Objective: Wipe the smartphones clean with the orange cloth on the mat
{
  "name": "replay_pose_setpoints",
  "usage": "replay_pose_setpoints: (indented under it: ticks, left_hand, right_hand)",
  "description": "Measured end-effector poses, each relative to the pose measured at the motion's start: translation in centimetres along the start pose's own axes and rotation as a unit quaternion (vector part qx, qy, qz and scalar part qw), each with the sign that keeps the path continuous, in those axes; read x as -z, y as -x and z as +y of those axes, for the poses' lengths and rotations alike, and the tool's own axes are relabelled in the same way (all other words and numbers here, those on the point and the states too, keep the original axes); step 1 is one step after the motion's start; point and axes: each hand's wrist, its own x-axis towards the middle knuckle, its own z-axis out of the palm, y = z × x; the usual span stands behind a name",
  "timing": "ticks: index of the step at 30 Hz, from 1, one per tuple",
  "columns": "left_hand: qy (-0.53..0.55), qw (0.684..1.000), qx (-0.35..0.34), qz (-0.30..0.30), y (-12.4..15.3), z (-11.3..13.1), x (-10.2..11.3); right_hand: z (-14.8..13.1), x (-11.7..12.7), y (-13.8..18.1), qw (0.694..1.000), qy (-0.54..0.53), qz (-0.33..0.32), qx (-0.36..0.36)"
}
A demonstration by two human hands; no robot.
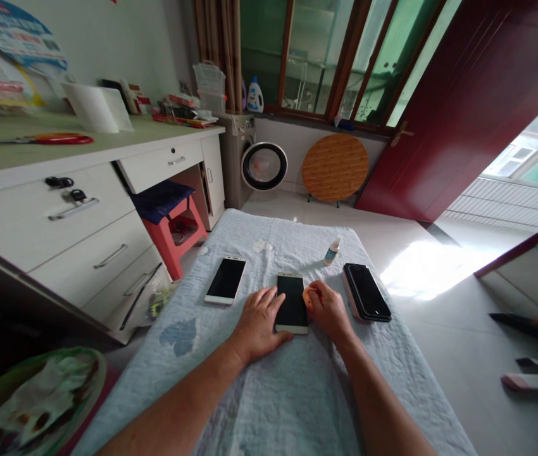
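A smartphone (292, 303) with a dark screen and pale frame lies face up on the cloth in front of me. My left hand (260, 320) rests along its left side, fingers stretched out, the index finger touching the edge and the thumb at the bottom. Pinched in my right hand (326, 309) is a small orange piece (307, 297), pressed against the phone's right edge; most of it is hidden by the fingers. To the left lies a white smartphone (226, 280). A stack of dark phones (368, 292) sits to the right, and behind it stands a small spray bottle (332, 251).
The light blue quilted cloth (245, 405) covers the table. At left stand a white desk (79, 221), a red stool (174, 234) and a waste basket (100, 367). Beyond are a washing machine with its door open (265, 166), a round wooden board (335, 166) and a red door (421, 126).
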Motion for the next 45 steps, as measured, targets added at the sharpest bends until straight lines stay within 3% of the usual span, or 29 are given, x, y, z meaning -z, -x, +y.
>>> replay_pose_setpoints:
  ticks: [4,10,23,33,45]
  left_hand:
    - [0.001,1.000,-0.002,0.001,0.0,-0.2,-0.1]
    - [-0.001,1.000,-0.004,0.002,0.0,-0.1,0.0]
    - [-0.001,1.000,-0.009,0.003,-0.1,-0.4,-0.2]
    - [0.002,1.000,-0.011,0.004,0.0,-0.2,0.1]
    - [-0.004,1.000,-0.014,0.002,-0.1,-0.2,0.0]
  right_hand:
    - [-0.3,0.0,0.2,1.000,0.001,0.010,-0.008]
    - [-0.8,-0.5,0.3,0.997,0.003,0.014,0.077]
    - [-1.4,1.0,1.2,0.982,-0.005,-0.150,0.118]
    - [-3.1,1.5,1.5,0.971,-0.037,-0.191,0.143]
    - [-1.4,-1.3,0.2,0.996,0.047,-0.007,0.071]
